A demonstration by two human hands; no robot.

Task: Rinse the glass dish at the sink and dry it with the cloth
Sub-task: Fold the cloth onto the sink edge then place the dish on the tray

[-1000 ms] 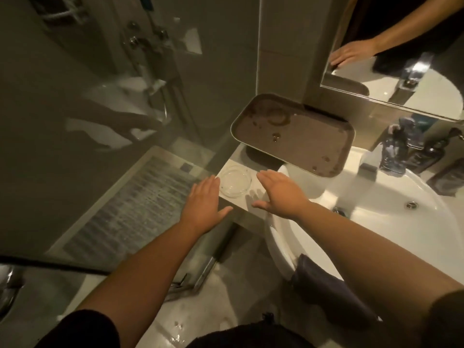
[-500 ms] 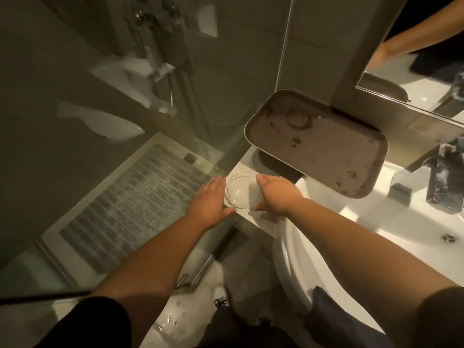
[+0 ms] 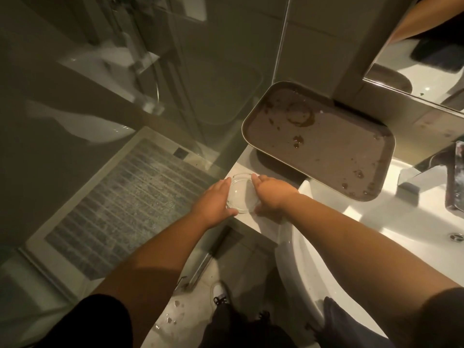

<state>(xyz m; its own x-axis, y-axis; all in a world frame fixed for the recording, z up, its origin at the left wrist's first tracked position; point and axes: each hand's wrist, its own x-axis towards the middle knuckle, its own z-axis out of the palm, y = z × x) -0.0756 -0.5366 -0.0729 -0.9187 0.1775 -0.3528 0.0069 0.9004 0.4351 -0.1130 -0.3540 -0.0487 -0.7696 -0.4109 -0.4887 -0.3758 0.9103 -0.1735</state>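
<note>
Down at the near corner of the white counter, a small round glass dish sits between both hands, left of the sink basin. Left hand curls against the dish's left rim, fingers along the far edge, thumb tucked under the near edge. Right hand cups the right rim, fingertips reaching the far side, thumb low at the near side. Both hands are closed on the dish; whether it is lifted off the counter or resting on it cannot be told. Dish looks clear and shallow. Behind it, a brown metal tray lies on the counter, stained with a dark ring and scattered spots, its right end overhanging the basin. Faucet stands at the right edge of view, a drain visible in the basin. A dark cloth hangs over the basin's near rim, bottom right. Mirror upper right reflects a forearm. Left of the counter, a glass shower partition with a grated floor panel behind it. A shoe shows on the pale floor below. Dark sleeves at both upper arms.
</note>
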